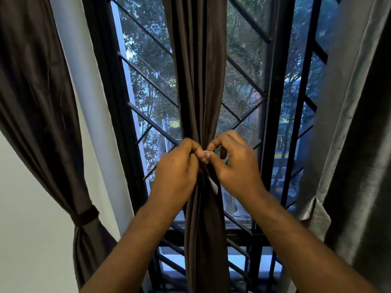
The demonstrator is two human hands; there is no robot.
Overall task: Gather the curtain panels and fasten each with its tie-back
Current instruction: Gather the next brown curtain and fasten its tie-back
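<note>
Three curtain panels [42,102] [198,81] [359,123]; left hand [175,172], right hand [237,166] pinch one tie-back [213,185].

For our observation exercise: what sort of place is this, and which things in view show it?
Probably a room in a home, at a window. Dark curtain panels hang before a barred window, the left panel is cinched by a tie-back, and trees show outside.

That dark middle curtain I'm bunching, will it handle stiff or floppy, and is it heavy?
Probably floppy: the middle curtain hangs in soft folds and cinches narrow where the left hand grips it and the right hand pinches the tie-back. It looks thin, so likely light. Released untied, it may well spread out.
</note>
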